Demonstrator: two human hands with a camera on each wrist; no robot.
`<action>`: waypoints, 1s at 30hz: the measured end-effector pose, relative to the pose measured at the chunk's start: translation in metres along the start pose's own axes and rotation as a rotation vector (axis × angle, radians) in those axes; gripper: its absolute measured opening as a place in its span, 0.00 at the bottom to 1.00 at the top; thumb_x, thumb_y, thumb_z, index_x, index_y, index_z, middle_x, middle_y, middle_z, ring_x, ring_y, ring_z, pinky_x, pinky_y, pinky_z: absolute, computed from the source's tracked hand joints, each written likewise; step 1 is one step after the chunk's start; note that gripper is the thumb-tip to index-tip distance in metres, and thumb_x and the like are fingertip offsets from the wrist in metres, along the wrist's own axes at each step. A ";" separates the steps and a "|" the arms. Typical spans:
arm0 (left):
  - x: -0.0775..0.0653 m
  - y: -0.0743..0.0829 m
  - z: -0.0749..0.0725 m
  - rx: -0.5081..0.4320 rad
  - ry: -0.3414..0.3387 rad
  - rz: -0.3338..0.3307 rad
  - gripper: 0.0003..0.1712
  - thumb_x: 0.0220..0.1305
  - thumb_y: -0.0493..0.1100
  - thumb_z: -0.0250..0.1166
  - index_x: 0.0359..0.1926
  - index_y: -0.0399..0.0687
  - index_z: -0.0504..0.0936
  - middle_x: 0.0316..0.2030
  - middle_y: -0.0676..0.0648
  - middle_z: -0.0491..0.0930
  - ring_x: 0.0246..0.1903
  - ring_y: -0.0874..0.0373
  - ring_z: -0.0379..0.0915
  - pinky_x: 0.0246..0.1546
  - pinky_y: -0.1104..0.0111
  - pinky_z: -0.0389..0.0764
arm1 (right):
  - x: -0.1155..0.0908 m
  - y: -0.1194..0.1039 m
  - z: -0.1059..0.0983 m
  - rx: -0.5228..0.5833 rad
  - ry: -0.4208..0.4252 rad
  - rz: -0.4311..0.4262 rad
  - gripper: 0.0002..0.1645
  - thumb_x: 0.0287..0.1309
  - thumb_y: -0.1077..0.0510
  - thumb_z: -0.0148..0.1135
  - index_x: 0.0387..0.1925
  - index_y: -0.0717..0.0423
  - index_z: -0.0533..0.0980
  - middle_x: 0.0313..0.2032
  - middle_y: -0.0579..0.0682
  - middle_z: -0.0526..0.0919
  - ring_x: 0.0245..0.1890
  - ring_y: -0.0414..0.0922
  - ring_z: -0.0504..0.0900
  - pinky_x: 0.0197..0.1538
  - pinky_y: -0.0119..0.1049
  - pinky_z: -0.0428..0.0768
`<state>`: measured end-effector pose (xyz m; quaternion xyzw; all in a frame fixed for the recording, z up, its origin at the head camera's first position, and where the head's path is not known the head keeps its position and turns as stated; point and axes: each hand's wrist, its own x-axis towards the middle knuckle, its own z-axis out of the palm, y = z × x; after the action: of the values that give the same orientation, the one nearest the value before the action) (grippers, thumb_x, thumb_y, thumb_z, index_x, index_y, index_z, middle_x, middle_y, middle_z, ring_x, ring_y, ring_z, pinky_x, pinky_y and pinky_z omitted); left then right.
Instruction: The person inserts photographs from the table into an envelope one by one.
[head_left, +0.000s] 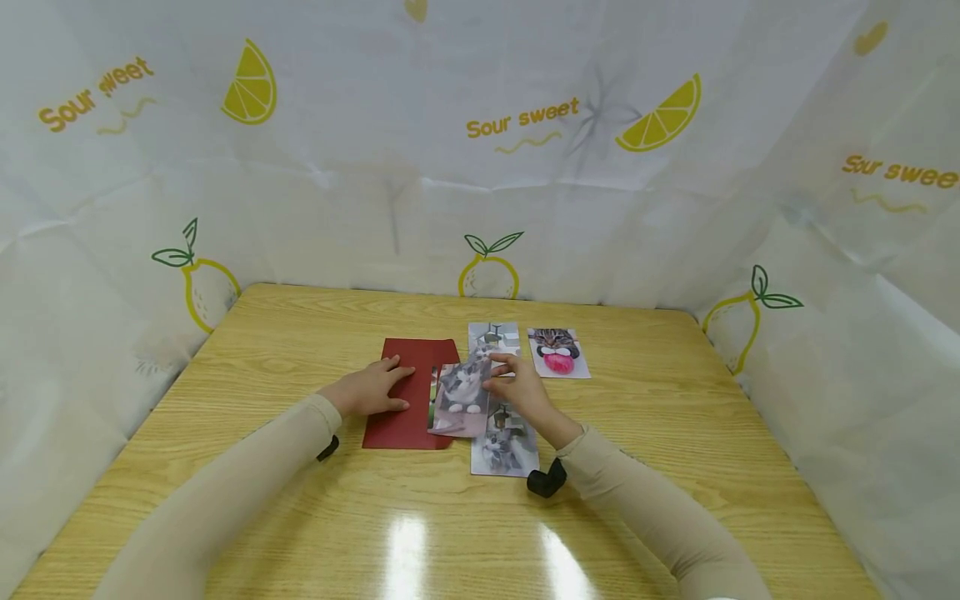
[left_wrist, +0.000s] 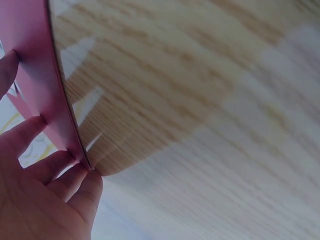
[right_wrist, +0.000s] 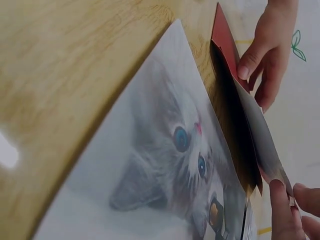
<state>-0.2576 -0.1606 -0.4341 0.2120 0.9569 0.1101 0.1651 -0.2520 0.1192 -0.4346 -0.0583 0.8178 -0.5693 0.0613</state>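
Observation:
My left hand (head_left: 371,389) rests with spread fingers on a red envelope (head_left: 408,429), which lies on the table. In the left wrist view its fingertips touch the envelope's edge. Between thumb and fingers my right hand (head_left: 521,392) pinches a photo card (head_left: 461,400) of a grey-and-white cat, by its right edge. That card is tilted and overlaps the envelope's open right side; a narrow strip of another picture shows along its left edge. Under the right hand lies a kitten photo (right_wrist: 170,130), large in the right wrist view. Another cat photo (head_left: 506,333) is partly hidden behind the held card.
A tabby cat photo (head_left: 558,358) with a pink ball lies further right on the wooden table (head_left: 637,400). A white curtain (head_left: 360,225) printed with lemons hangs around the table's back and sides. Dark wrist straps (head_left: 547,481) sit at the sleeves.

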 end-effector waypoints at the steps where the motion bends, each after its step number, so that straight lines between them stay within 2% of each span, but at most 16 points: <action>1: 0.000 0.000 0.000 -0.001 -0.001 -0.002 0.41 0.67 0.57 0.60 0.74 0.49 0.57 0.74 0.34 0.47 0.73 0.36 0.45 0.66 0.46 0.62 | 0.000 0.000 0.001 0.009 -0.009 0.015 0.32 0.56 0.71 0.64 0.64 0.65 0.69 0.44 0.64 0.78 0.35 0.49 0.86 0.39 0.42 0.85; 5: -0.001 0.001 0.000 -0.010 -0.008 -0.006 0.41 0.67 0.57 0.60 0.75 0.49 0.57 0.75 0.35 0.46 0.73 0.36 0.44 0.67 0.46 0.62 | 0.000 0.000 0.003 0.056 -0.056 0.070 0.37 0.57 0.74 0.61 0.68 0.64 0.65 0.49 0.66 0.75 0.30 0.42 0.82 0.37 0.44 0.85; 10: -0.002 0.003 -0.003 -0.016 -0.009 -0.003 0.41 0.67 0.56 0.60 0.74 0.48 0.57 0.74 0.34 0.47 0.73 0.36 0.44 0.66 0.46 0.62 | -0.001 -0.002 0.005 0.083 -0.077 0.112 0.40 0.57 0.75 0.60 0.70 0.60 0.62 0.52 0.65 0.74 0.30 0.40 0.82 0.36 0.41 0.86; 18: -0.002 0.003 -0.003 -0.011 -0.003 -0.004 0.41 0.67 0.56 0.61 0.74 0.48 0.58 0.74 0.34 0.47 0.73 0.36 0.45 0.66 0.46 0.63 | 0.003 -0.002 0.009 0.088 -0.080 0.124 0.40 0.57 0.76 0.60 0.71 0.59 0.61 0.53 0.65 0.74 0.33 0.42 0.82 0.39 0.41 0.85; 30: 0.000 0.002 -0.002 0.001 -0.001 0.002 0.41 0.67 0.56 0.61 0.74 0.48 0.58 0.74 0.33 0.48 0.72 0.35 0.46 0.65 0.46 0.64 | 0.004 -0.003 0.015 0.077 -0.063 0.098 0.34 0.58 0.74 0.60 0.66 0.59 0.67 0.49 0.62 0.76 0.30 0.40 0.82 0.34 0.37 0.85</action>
<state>-0.2572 -0.1591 -0.4313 0.2130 0.9568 0.1095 0.1651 -0.2529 0.1037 -0.4368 -0.0337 0.7950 -0.5944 0.1169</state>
